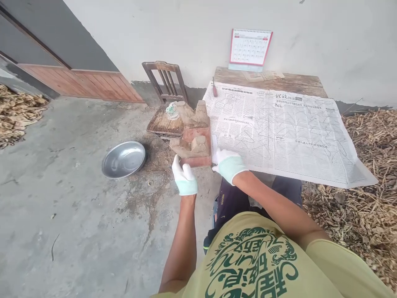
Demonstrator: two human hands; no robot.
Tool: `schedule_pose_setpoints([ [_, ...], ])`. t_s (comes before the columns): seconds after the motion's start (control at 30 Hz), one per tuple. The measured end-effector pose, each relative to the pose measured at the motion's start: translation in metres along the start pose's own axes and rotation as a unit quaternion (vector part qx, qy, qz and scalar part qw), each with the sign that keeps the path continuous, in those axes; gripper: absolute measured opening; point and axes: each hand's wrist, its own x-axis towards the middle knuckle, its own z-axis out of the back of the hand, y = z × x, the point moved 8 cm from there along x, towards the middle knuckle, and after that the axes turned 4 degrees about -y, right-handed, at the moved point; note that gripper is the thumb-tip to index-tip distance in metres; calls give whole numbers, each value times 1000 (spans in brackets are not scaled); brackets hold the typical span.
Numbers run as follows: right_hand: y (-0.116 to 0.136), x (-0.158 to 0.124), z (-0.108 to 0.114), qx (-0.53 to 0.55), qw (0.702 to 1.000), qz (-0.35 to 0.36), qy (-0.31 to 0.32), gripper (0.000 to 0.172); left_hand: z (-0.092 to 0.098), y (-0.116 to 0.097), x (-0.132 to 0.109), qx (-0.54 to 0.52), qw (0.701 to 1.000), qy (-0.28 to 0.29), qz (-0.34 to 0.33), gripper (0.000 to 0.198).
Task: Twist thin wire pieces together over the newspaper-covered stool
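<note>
Left hand (185, 178): is wearing white with a mint-green cuff
Right hand (228, 164): is wearing the same pairing
Near block (200, 146): is showing dusty brown above brick red
Newspaper (297, 142): is carrying black print on pale grey
Calendar (249, 49): is displaying white inside a red border
Shirt (252, 265): is bearing dark-green lettering on yellow-green
Basin (124, 159): is gleaming silver

- Even, diffuse daylight brightens the scene, leaving the white wall (186, 25) pale and slightly hazy.
- Soft, faint-edged shade gathers beneath the wooden chair (164, 124).
- A pale sheen catches the metal basin (124, 159).
- Small print on the newspaper (263, 124) blurs beyond reading; larger headlines hold their shape.
- Wide-angle distortion stretches the dry leaves (372, 207) at right and slants the door (87, 82) at left.
</note>
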Motion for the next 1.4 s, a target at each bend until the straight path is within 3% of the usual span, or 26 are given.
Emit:
schedule_pose_setpoints([
  [0.07, 8, -6, 3, -39, 997, 40, -45, 55, 0, -3, -1, -1, 1000, 4, -5, 58],
  [0.13, 12, -11, 0, -63, 994, 68, -65, 46, 0, -6, -2, -4, 1000, 8, -11, 59],
  [0.2, 13, -13, -4, -80, 991, 78, -75, 36, 0, -8, -2, -9, 1000, 10, -11, 58],
  [0.27, 11, -13, -9, -91, 989, 72, -87, 38, 0, -9, -2, -16, 1000, 15, -6, 57],
  [0.37, -5, -13, -11, -80, 993, 0, -92, 45, 1, -10, -2, -25, 999, 23, 0, 57],
  [0.5, -43, -30, 3, 47, 985, -107, -124, 33, 2, -15, -3, -28, 999, 34, -9, 58],
  [0.63, -95, -72, 19, 227, 932, -202, -196, 36, 3, -18, -2, -15, 999, 36, -3, 58],
  [0.77, -133, -116, -1, 406, 860, -268, -153, 27, 2, -15, 0, -10, 999, 39, 20, 58],
  [0.87, -151, -143, -12, 467, 826, -278, -148, 24, 0, -8, 0, -14, 998, 42, 50, 62],
  [0.97, -166, -149, -8, 508, 813, -245, -144, 28, 2, 1, -3, -15, 995, 36, 93, 63],
  [1.03, -176, -135, 6, 526, 808, -225, -140, 27, 7, 7, -7, -17, 993, 29, 112, 64],
  [1.13, -191, -89, 45, 540, 802, -198, -163, 16, 19, 18, -18, -31, 988, 21, 149, 64],
  [1.27, -196, 7, 109, 576, 775, -128, -225, 18, 44, 39, -42, -36, 977, 10, 208, 65],
  [1.4, -187, 111, 137, 626, 745, -135, -188, 20, 69, 60, -74, -8, 959, -7, 282, 70],
])
